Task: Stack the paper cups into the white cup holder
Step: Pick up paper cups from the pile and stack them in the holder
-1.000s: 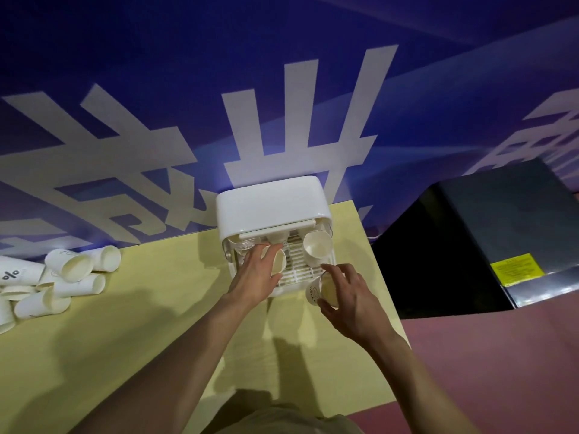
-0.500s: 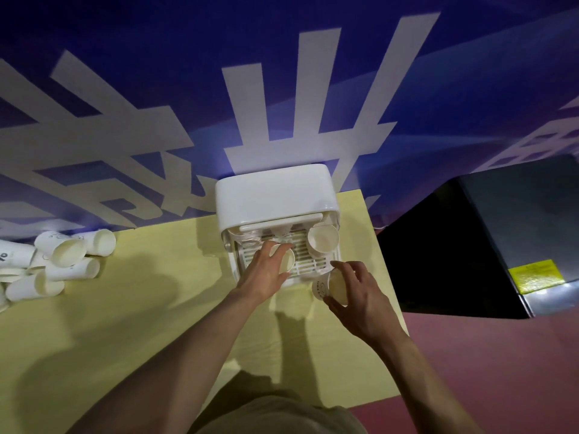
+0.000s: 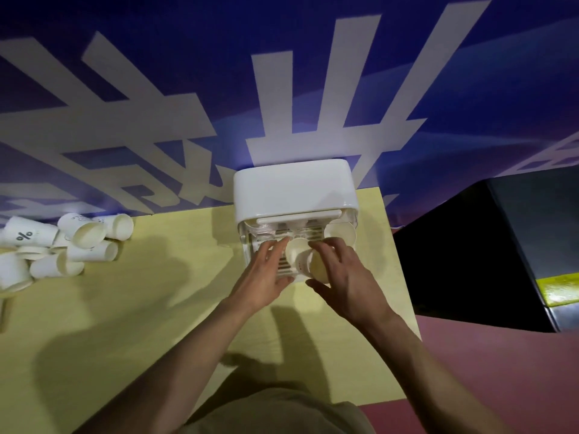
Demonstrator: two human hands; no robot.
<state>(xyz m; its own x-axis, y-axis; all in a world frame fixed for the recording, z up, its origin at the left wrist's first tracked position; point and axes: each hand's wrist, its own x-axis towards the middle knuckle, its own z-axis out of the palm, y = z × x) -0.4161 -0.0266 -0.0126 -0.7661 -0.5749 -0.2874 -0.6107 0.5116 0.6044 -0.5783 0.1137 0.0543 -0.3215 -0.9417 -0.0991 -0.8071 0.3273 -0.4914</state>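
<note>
Yellow table [image 3: 131, 308] carried the white cup holder [image 3: 293, 189] at its far edge; both forearms reached to its open front; the left hand [image 3: 264, 277] lay spread on the rack, holding nothing; the right hand [image 3: 341, 277] gripped a paper cup [image 3: 308, 261] there; loose cups [image 3: 72, 245] lay far left.

White cup holder [image 3: 293, 186]: smooth, glossy plastic lid over a clear plastic front and a ribbed white plastic tray. Paper cups [image 3: 91, 234]: matt white paper, one printed with a percent sign; the desk [image 3: 150, 296] has a pale yellow, smooth matt surface with faint wood grain. Wall banner [image 3: 282, 73]: smooth blue sheet with a slight sheen.
</note>
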